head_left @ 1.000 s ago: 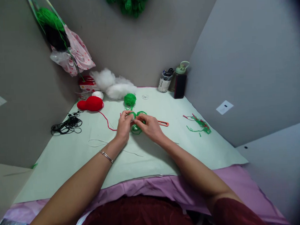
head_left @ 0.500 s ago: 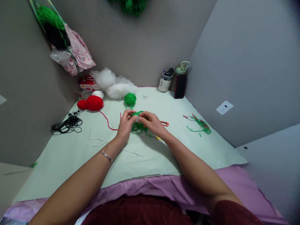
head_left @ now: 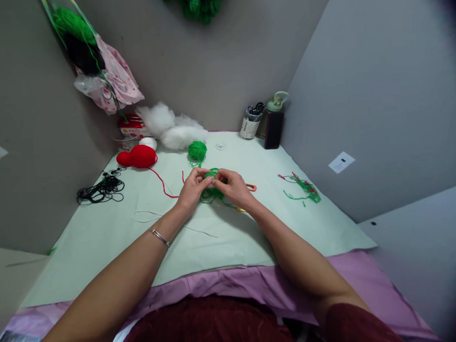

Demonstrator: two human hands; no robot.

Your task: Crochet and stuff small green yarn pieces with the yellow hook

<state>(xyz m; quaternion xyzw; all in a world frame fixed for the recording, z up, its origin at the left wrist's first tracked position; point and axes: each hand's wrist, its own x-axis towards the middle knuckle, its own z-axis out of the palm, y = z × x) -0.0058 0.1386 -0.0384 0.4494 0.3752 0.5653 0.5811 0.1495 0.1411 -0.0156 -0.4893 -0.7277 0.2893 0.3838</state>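
Observation:
Both hands meet over the middle of the pale table cover (head_left: pixel 201 253). My left hand (head_left: pixel 193 188) has its fingers closed on a small green yarn piece (head_left: pixel 210 176). From the other side my right hand (head_left: pixel 231 185) pinches the same piece, fingertips close to the left thumb. Loose green yarn (head_left: pixel 211 196) lies below the fingertips. Just behind sits a green yarn ball (head_left: pixel 197 151). An orange-handled tool (head_left: pixel 252 187) and a yellow-handled tool (head_left: pixel 241 209) lie beside my right hand, both partly hidden.
Left of the hands are a red stuffed piece (head_left: pixel 138 156), tangled black cord (head_left: pixel 104 188) and white stuffing (head_left: pixel 173 128). A pen cup (head_left: pixel 250 127), a bottle (head_left: pixel 276 104) and a dark phone (head_left: pixel 273 130) stand at the back right. Yarn scraps (head_left: pixel 306 187) lie at right.
The fingers of both hands have shifted slightly around the green piece, and the left wrist has moved a little left. The camera view has shifted slightly.

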